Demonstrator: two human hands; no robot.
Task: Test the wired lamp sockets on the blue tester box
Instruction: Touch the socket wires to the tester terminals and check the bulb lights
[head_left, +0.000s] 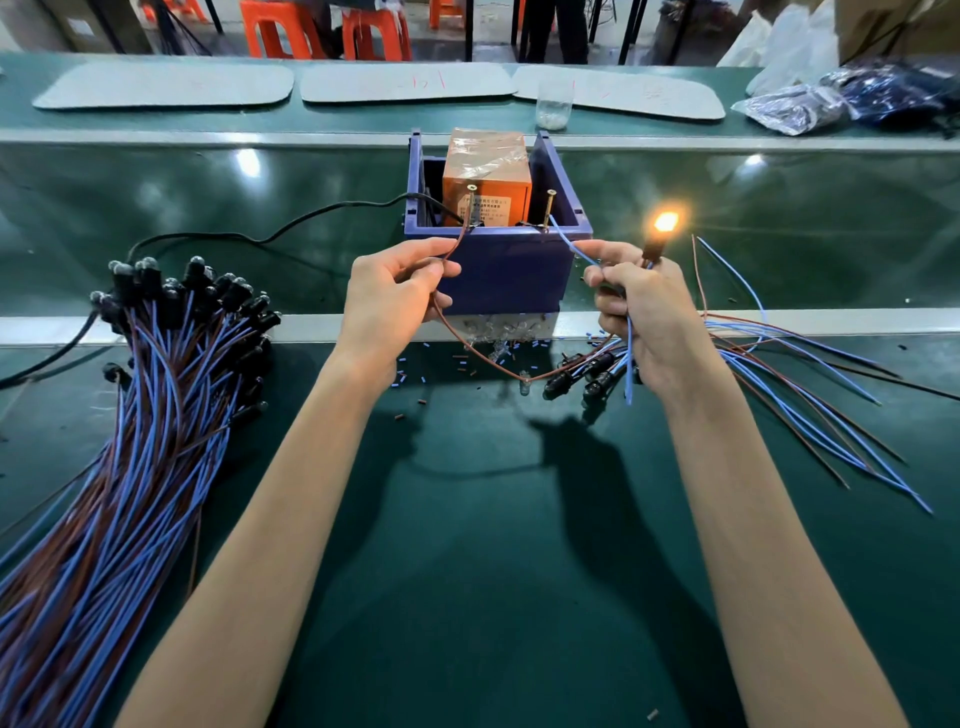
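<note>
Left hand (395, 291) pinches brown wire (457, 244), right hand (639, 317) grips lit socket (655, 248) — base hidden.

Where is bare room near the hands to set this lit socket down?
Free: the green mat between the forearms, toward the near edge. Crowded: the wired bundle on the left, loose wires on the right, cut scraps before the blue tester box.

A factory assembly line: green conveyor bench (156, 176), bundled wired sockets (156, 364)
</note>
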